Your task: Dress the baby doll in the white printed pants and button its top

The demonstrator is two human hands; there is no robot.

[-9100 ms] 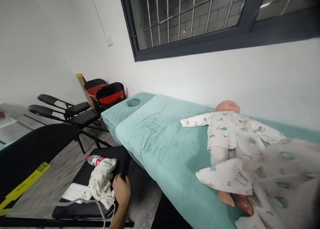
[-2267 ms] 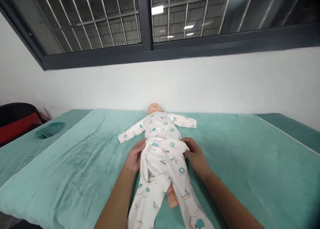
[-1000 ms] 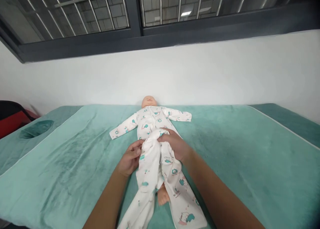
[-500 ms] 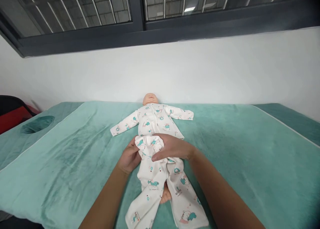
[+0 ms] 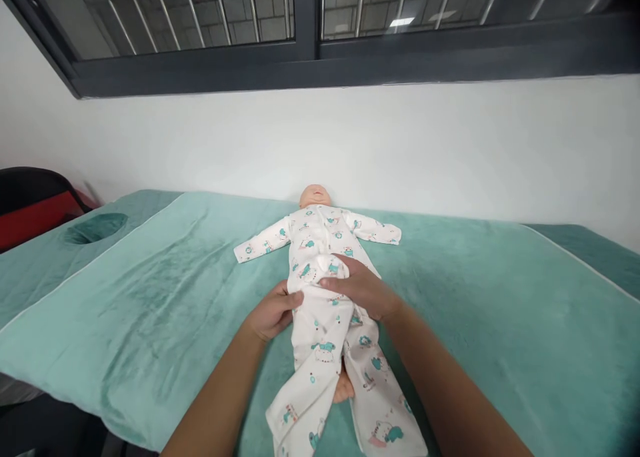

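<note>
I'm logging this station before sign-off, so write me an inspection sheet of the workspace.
Surface: teal-covered bed, lightly wrinkled, round hollow toward its left end.
Job's things: doll lying in a white printed top, sleeves spread; printed trousers over its legs, one foot showing between the trouser legs.
Clutter: dark shape at lower left, unidentifiable.
Hands: left hand at the trousers' side, grip unclear; right hand holding them bunched at the waist.
Cables: nothing seen.
Surroundings: white wall, dark-framed barred window, black-and-red chair.
</note>
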